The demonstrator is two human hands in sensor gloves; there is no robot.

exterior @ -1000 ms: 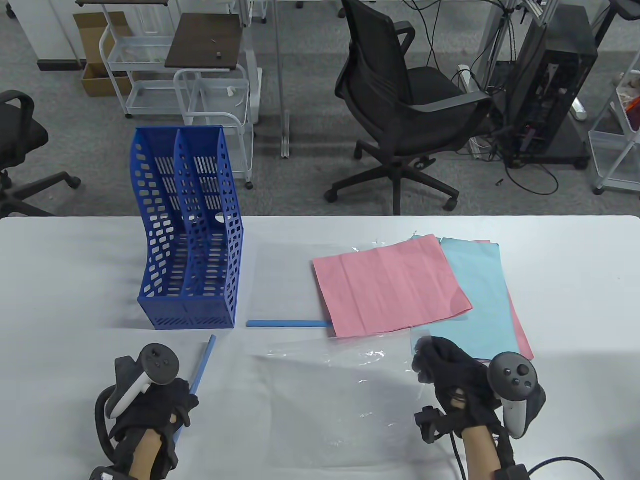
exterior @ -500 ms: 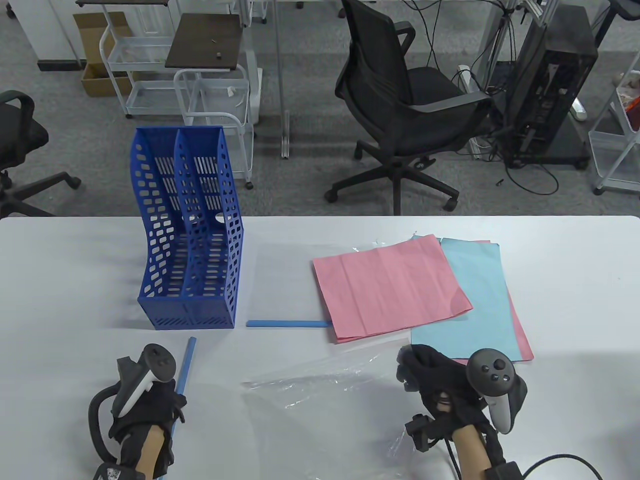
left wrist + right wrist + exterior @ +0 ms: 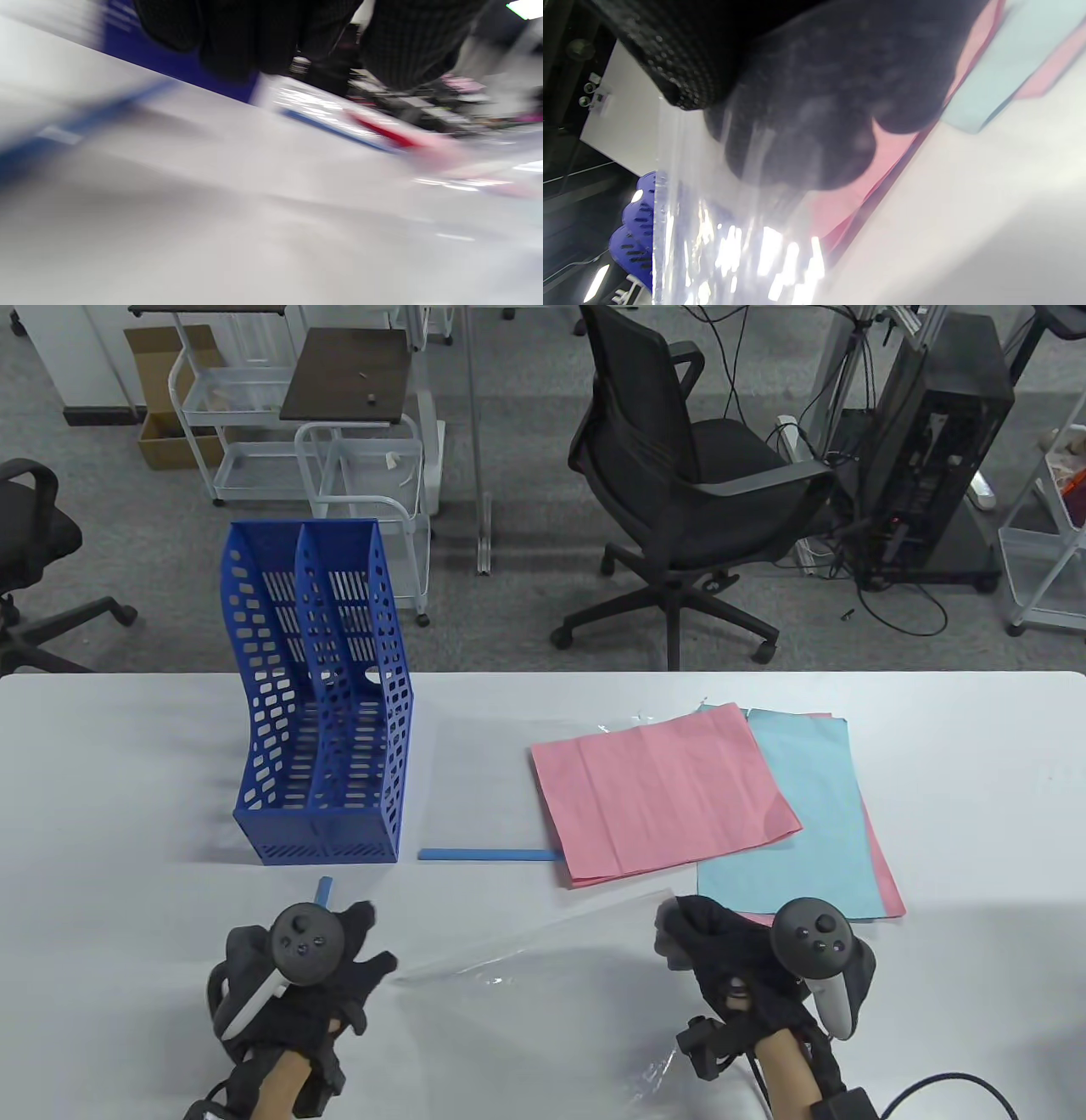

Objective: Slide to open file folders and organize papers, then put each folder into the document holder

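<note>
Two gloved hands work at the near edge of the white table (image 3: 950, 780). The right hand (image 3: 730, 950) pinches a corner of a clear plastic folder (image 3: 543, 950), its fingers curled over the sheet; in the right wrist view the film lies across the dark fingertips (image 3: 806, 140), glinting. The folder is lifted at that corner and slopes down toward the left. The left hand (image 3: 322, 984) lies palm down with its fingers spread and straight, reaching toward the folder's left corner; whether it touches the film I cannot tell. A blue slide bar (image 3: 323, 889) peeks out just beyond this hand, mostly hidden beneath it. The left wrist view is blurred.

A second blue slide bar (image 3: 488, 854) lies farther back, beside a stack of pink papers (image 3: 662, 789) that overlaps light blue papers (image 3: 806, 814). The blue document holder (image 3: 318, 704) stands upright at the left, both compartments holding nothing visible.
</note>
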